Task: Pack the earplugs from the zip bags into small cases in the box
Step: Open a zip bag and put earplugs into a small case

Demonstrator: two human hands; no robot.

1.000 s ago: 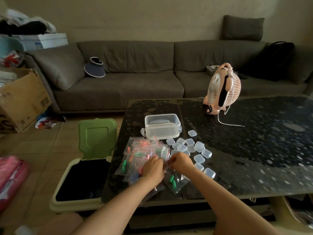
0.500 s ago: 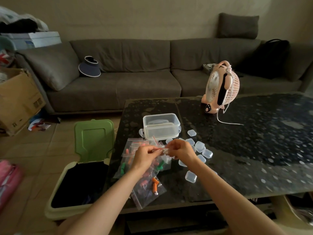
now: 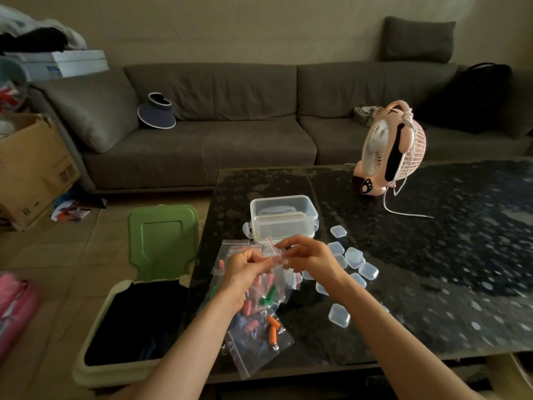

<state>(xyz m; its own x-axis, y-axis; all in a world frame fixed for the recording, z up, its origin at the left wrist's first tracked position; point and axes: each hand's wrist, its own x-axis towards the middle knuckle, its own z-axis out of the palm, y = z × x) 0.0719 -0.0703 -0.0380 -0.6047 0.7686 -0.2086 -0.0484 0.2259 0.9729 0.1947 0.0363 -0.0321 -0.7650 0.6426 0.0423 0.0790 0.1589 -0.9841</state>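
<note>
My left hand (image 3: 245,269) and my right hand (image 3: 308,259) pinch the top edge of one small zip bag (image 3: 274,281) lifted above the table; green earplugs (image 3: 266,297) hang in its bottom. Under my hands lies a pile of zip bags (image 3: 253,339) with orange, pink and blue earplugs. Several small clear cases (image 3: 354,258) are scattered to the right, one lone case (image 3: 339,314) nearer me. The clear plastic box (image 3: 284,217) stands open just behind the bags.
The dark speckled glass table (image 3: 432,269) carries a pink desk fan (image 3: 389,151) with a white cord at the back. An open bin with a green lid (image 3: 161,241) stands left of the table. A grey sofa runs behind; a cardboard box sits far left.
Both hands have lifted one zip bag off the pile and now hold its top edge in the air. The camera view has shifted a little.
</note>
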